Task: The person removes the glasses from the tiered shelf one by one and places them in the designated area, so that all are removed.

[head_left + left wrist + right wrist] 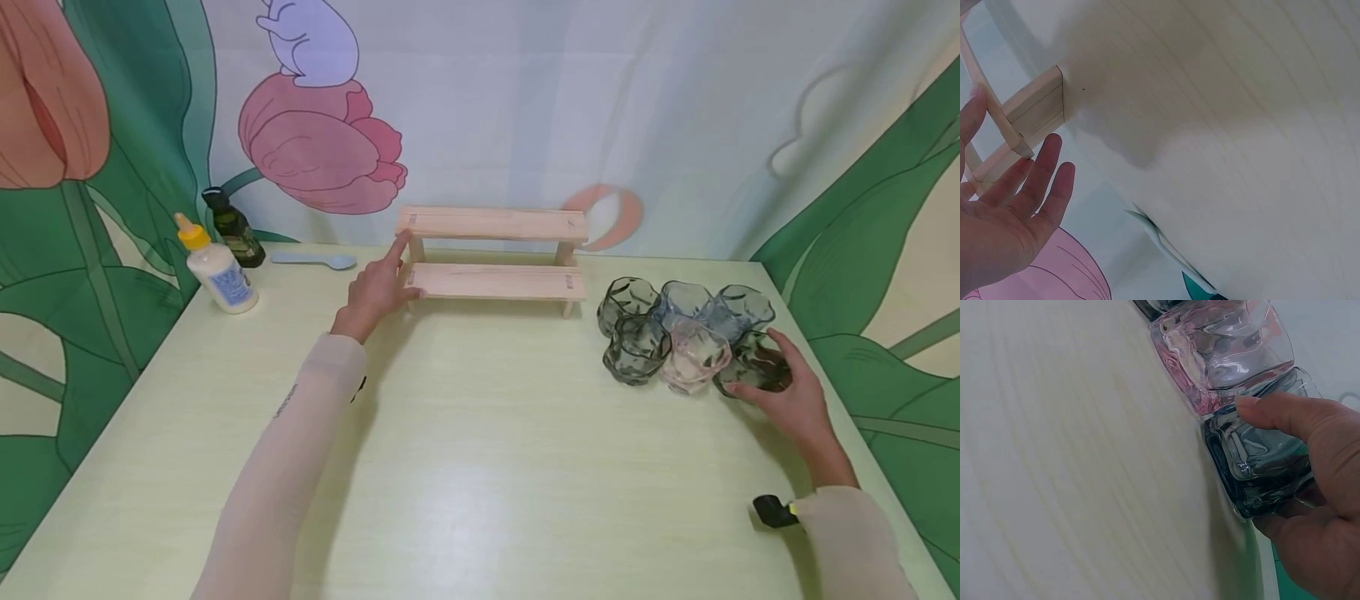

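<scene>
A two-tier wooden rack stands at the back of the table. My left hand touches its left end, the index finger by the upper shelf and the thumb at the lower one. In the left wrist view, the fingers are loosely extended beside the wooden shelf. At the right, my right hand holds a dark smoky glass cup between thumb and fingers. That cup sits on the table against a pink glass cup; some fingers are hidden behind it.
Two dark glass cups and two bluish glass cups cluster beside the pink one. On the left stand a white glue bottle with a yellow cap and a dark green bottle. A pale blue spoon lies near the back edge.
</scene>
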Demonstrator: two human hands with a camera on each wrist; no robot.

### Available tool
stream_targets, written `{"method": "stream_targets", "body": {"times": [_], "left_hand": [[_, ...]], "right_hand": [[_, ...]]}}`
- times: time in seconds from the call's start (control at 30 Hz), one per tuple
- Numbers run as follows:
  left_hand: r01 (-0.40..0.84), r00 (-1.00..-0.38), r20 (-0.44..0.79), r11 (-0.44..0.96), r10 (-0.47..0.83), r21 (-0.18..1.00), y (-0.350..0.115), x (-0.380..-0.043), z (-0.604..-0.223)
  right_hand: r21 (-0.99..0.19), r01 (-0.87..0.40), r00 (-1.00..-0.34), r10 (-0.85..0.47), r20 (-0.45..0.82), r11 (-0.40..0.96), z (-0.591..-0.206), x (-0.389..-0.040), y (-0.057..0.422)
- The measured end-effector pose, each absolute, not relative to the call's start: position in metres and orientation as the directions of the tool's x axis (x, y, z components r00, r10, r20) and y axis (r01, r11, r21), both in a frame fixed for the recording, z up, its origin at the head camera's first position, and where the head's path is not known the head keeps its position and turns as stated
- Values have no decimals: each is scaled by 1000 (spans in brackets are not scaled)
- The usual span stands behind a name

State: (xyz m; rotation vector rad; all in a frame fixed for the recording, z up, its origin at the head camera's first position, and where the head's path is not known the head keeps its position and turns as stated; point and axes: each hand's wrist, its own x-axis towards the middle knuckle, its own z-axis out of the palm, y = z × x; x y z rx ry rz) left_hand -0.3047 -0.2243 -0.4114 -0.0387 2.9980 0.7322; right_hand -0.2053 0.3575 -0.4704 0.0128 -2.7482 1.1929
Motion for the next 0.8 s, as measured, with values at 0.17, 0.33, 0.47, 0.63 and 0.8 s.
{"method": "stream_targets", "body": {"times": [0.17, 0.33, 0.47, 0.63, 0.8], "left_hand": [[-39, -998, -65, 883, -10, 468, -225, -306, -413], [-39, -998, -62, 883, -12, 468, -226, -307, -414], [-42, -998, -57, 884, -17, 466, -225, -307, -415], [-45, -998, -62, 883, -18, 468, -225, -306, -415], [-48, -998, -64, 881, -20, 470, -224, -305, -413]], "right_hand": [[-725, -72, -990, 41, 138, 685, -472, -206, 360], [-723, -62, -993, 33, 117, 688, -471, -208, 360], [-729, -60, -995, 20, 101, 681, -469, -210, 359], [-738, -54, -996, 15, 86, 673, -469, -210, 360], [-744, -63, -996, 4, 88, 665, -468, -210, 360]]}}
